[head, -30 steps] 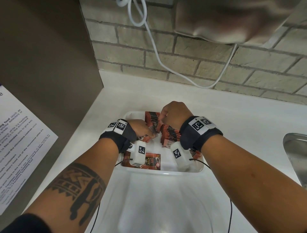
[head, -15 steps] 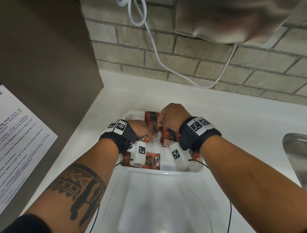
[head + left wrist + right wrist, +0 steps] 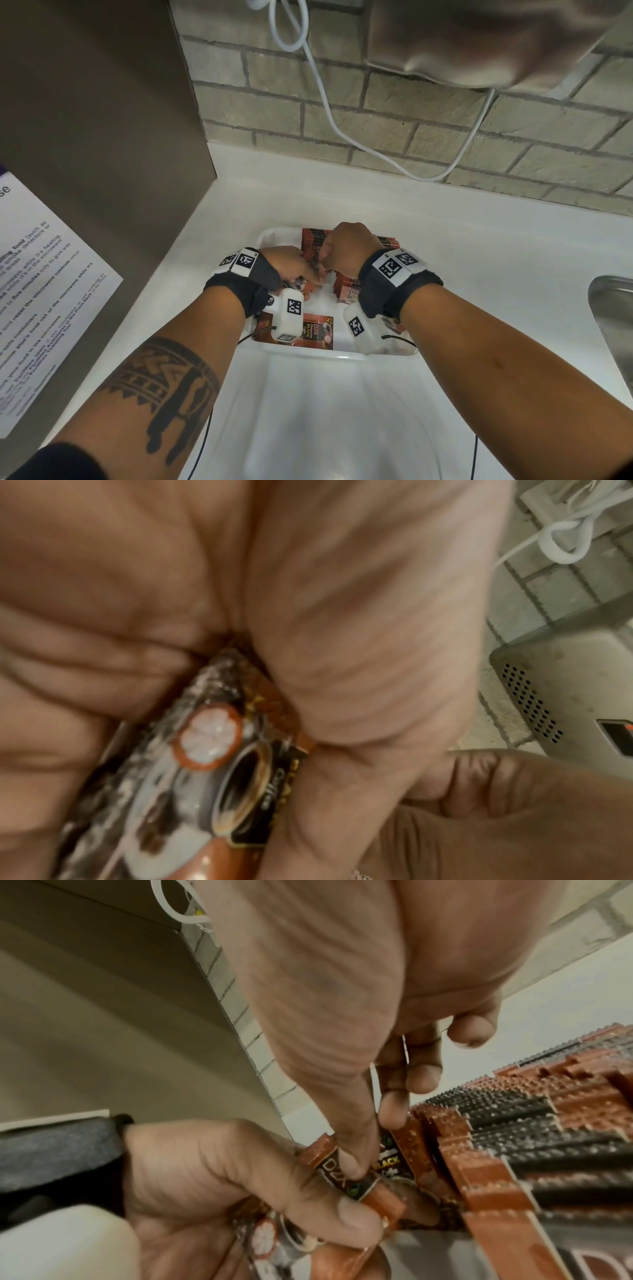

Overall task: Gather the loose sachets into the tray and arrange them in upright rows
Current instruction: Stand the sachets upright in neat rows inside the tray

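Observation:
A white tray (image 3: 308, 353) sits on the white counter. Brown and black coffee sachets stand in upright rows (image 3: 388, 241) along its far side, shown close up as sachet rows (image 3: 514, 1137) in the right wrist view. One flat sachet (image 3: 317, 330) lies at the tray's front. My left hand (image 3: 291, 263) grips a small bunch of sachets (image 3: 212, 737), its thumb pressed on them. My right hand (image 3: 346, 246) pinches one sachet (image 3: 387, 1164) between thumb and forefinger, right beside the left hand (image 3: 222, 1177) and at the near end of a row.
A steel sink (image 3: 613, 308) lies at the right edge. A white cable (image 3: 325, 102) hangs down the brick wall behind. A brown panel with a printed notice (image 3: 41, 291) closes off the left. A pale translucent tray-like shape (image 3: 325, 411) sits in front of the tray.
My right hand has shifted slightly left, closer to the left hand. The left hand has hardly moved and keeps its hold on the sachets.

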`<state>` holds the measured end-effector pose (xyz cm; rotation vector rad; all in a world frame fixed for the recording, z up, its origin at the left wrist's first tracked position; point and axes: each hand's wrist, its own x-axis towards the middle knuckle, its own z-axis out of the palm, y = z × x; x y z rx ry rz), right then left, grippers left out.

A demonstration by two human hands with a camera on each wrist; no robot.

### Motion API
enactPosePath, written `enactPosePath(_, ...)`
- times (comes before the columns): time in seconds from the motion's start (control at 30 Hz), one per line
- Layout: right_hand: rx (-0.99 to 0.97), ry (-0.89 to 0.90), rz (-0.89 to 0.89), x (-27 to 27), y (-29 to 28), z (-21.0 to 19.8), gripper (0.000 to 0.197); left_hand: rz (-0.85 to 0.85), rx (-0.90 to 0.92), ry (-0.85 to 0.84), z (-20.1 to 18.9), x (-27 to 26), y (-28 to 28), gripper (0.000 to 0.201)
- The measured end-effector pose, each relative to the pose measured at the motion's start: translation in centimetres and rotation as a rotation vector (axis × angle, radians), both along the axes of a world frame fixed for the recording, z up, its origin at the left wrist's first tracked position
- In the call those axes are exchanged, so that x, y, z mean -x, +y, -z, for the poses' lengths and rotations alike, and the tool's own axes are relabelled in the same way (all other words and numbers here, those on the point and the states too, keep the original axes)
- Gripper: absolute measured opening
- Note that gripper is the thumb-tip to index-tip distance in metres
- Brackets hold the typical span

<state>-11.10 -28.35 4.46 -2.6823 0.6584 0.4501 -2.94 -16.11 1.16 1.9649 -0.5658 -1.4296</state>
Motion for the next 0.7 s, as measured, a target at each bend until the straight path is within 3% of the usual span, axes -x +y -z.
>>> enactPosePath(0.1,0.003,-0.026,-0.028,0.1,0.1,-0.3,0.006,0.038,-0.006,-0.009,0.0,-0.1,0.2,0.067)
enactPosePath(0.17,0.005,-0.041,-0.050,0.2,0.1,-0.6,0.009,0.038,-0.012,0.012,0.4,-0.2,0.2,0.084)
enactPosePath(0.37,0.026,-0.078,-0.072,0.6,-1.1,-2.4,0.024,0.045,-0.026,-0.031,0.3,-0.1,0.7,0.059)
enactPosePath(0.47,0.069,-0.160,0.001,0.6,-1.9,-3.4,0.019,0.046,-0.038,-0.022,0.3,0.1,0.7,0.071)
enactPosePath(0.57,0.097,-0.173,0.007,0.5,-1.7,-3.5,0.020,0.051,-0.043,-0.031,0.2,0.3,0.5,0.054)
enactPosePath(0.7,0.106,-0.203,0.045,0.4,-1.2,-3.0,0.025,0.058,-0.067,-0.051,0.5,0.4,0.6,0.065)
